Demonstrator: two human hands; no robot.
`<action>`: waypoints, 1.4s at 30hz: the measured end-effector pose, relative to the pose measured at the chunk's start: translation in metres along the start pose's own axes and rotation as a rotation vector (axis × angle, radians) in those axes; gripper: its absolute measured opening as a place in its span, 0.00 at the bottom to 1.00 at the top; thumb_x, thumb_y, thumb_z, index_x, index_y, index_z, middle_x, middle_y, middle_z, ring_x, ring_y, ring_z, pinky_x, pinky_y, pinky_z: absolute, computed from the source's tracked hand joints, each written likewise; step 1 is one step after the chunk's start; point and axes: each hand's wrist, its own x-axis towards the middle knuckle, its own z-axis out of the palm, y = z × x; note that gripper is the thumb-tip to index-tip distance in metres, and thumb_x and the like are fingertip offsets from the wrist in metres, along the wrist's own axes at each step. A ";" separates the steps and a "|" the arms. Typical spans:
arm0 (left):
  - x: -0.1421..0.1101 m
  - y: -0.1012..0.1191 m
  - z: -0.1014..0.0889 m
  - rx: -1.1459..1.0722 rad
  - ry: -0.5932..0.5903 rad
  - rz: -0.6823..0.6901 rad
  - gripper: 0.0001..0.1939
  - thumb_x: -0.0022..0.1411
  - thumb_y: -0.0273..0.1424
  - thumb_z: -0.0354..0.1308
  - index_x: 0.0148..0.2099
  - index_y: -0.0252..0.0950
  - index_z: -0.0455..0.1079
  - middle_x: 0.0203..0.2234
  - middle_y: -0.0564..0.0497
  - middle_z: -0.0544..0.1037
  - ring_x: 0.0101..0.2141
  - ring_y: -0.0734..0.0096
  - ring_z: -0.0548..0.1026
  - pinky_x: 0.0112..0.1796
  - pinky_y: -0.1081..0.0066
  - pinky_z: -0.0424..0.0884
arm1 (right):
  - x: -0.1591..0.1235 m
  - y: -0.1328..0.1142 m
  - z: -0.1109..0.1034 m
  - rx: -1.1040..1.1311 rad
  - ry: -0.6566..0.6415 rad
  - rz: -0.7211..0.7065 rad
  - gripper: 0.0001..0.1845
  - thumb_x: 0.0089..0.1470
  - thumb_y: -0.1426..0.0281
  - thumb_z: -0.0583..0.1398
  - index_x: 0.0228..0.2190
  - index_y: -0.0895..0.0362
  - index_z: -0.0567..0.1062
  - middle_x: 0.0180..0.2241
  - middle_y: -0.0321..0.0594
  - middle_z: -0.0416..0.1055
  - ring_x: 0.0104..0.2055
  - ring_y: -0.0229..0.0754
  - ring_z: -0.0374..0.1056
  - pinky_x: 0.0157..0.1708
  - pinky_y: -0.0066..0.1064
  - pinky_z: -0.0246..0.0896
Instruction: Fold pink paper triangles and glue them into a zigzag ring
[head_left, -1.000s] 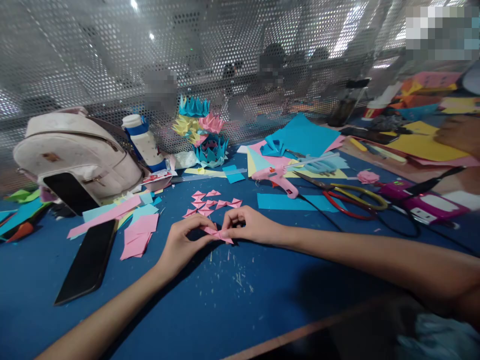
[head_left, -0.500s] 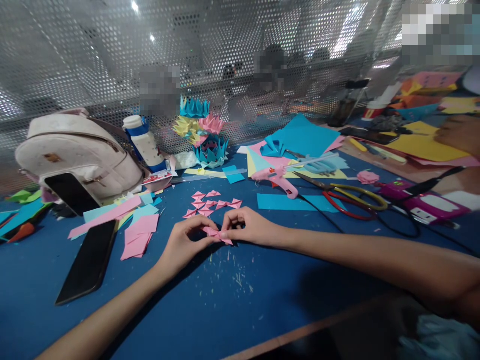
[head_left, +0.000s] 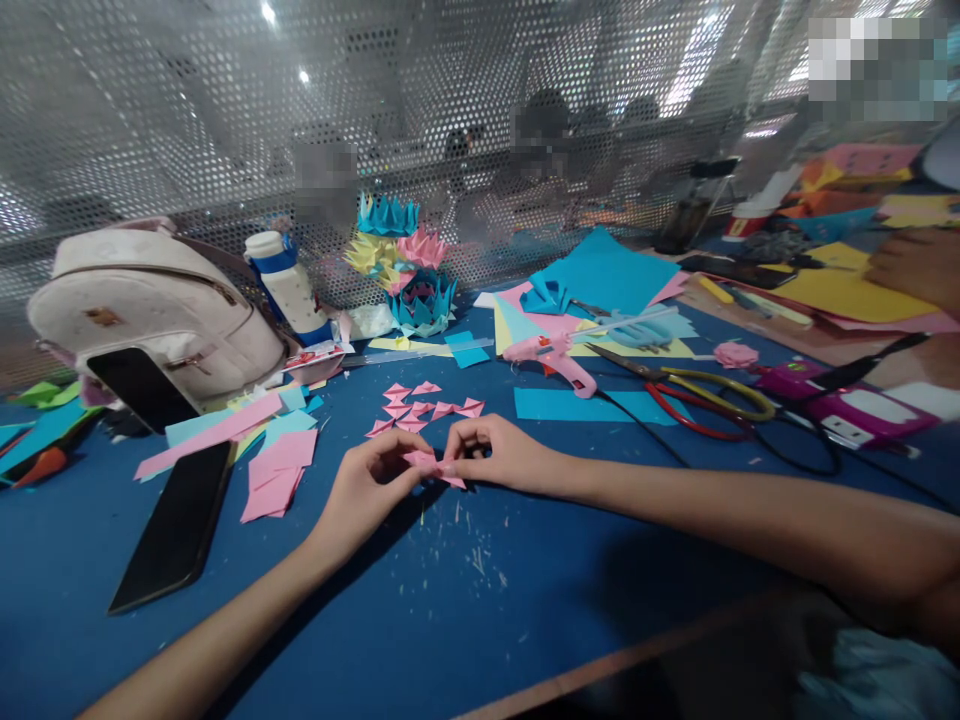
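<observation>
My left hand [head_left: 367, 485] and my right hand [head_left: 491, 452] meet over the blue table top [head_left: 450, 610], both pinching one small folded pink paper piece [head_left: 429, 466] between thumb and fingers. The piece rests low against the table. Just beyond my hands lies a cluster of several folded pink paper triangles [head_left: 424, 405]. Loose pink paper squares [head_left: 276, 472] lie to the left of my left hand.
A black phone [head_left: 176, 525] lies at left; a white backpack [head_left: 150, 300] with another phone stands behind it. Paper flowers [head_left: 409, 265], a bottle [head_left: 289, 285], a pink glue gun [head_left: 551, 358], scissors [head_left: 697, 395] and coloured sheets crowd the back. Another person's hand [head_left: 915, 262] is far right.
My fingers have shifted slightly on the pink piece, the left thumb closing over it. Nothing else has moved.
</observation>
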 end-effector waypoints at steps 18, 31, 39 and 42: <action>0.001 -0.005 0.002 -0.017 0.040 -0.019 0.09 0.54 0.31 0.67 0.27 0.35 0.71 0.26 0.50 0.79 0.29 0.71 0.77 0.33 0.71 0.75 | -0.002 0.000 0.004 -0.119 0.021 -0.013 0.10 0.52 0.65 0.65 0.27 0.59 0.74 0.24 0.34 0.70 0.25 0.33 0.60 0.26 0.27 0.54; -0.001 -0.001 0.010 0.024 0.120 0.005 0.10 0.55 0.29 0.65 0.35 0.36 0.66 0.22 0.58 0.71 0.25 0.76 0.73 0.30 0.75 0.70 | -0.005 0.003 0.006 -0.258 0.068 -0.132 0.07 0.55 0.67 0.63 0.34 0.58 0.77 0.31 0.37 0.75 0.31 0.36 0.65 0.31 0.28 0.56; -0.010 0.004 0.008 0.260 0.078 0.239 0.03 0.61 0.29 0.65 0.36 0.37 0.73 0.28 0.53 0.77 0.29 0.73 0.74 0.33 0.73 0.69 | -0.010 0.004 0.007 -0.362 0.147 -0.266 0.02 0.54 0.71 0.63 0.32 0.56 0.77 0.29 0.35 0.75 0.30 0.36 0.66 0.31 0.28 0.59; -0.012 0.006 0.006 0.341 0.058 0.351 0.05 0.64 0.27 0.63 0.34 0.37 0.73 0.28 0.53 0.77 0.30 0.71 0.74 0.34 0.71 0.69 | -0.013 0.003 0.004 -0.458 0.141 -0.443 0.03 0.56 0.73 0.61 0.32 0.56 0.77 0.31 0.37 0.75 0.33 0.37 0.68 0.36 0.30 0.61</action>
